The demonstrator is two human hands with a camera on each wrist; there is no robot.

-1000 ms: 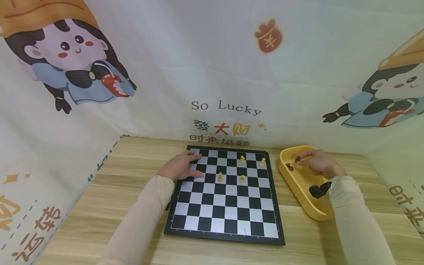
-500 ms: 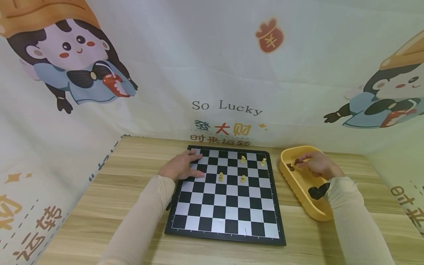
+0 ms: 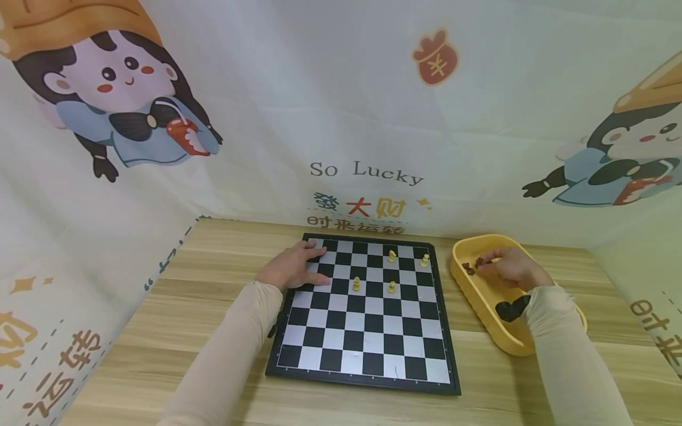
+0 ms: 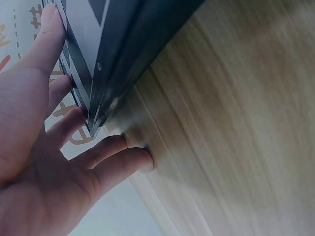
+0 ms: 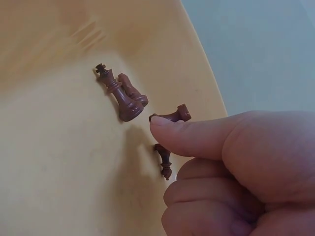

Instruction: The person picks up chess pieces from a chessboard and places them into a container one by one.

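My left hand [image 3: 292,266] rests at the left edge of a black-and-white chessboard [image 3: 343,346], its thumb and a finger lying over the squares. In the left wrist view, two other fingertips reach the wooden table beside the board. My right hand [image 3: 514,267] is inside a yellow tray [image 3: 492,325], other fingers curled in. Its thumb lies across a dark brown rook [image 5: 179,114], pinching it, with the index finger hidden behind. Just under the thumb shows a brown bishop [image 5: 165,167]. A brown king [image 5: 118,96] lies in the tray against another brown piece [image 5: 132,91].
Several small cream chess pieces stand on the board's far half, among them a knight [image 3: 391,255] and a rook [image 3: 424,260]. The tray sits right of the board. A printed cloth [image 3: 256,148] hangs behind the wooden table [image 3: 160,331].
My right fingers have shifted slightly among the brown pieces at the tray's far end. My left hand keeps its place on the board.
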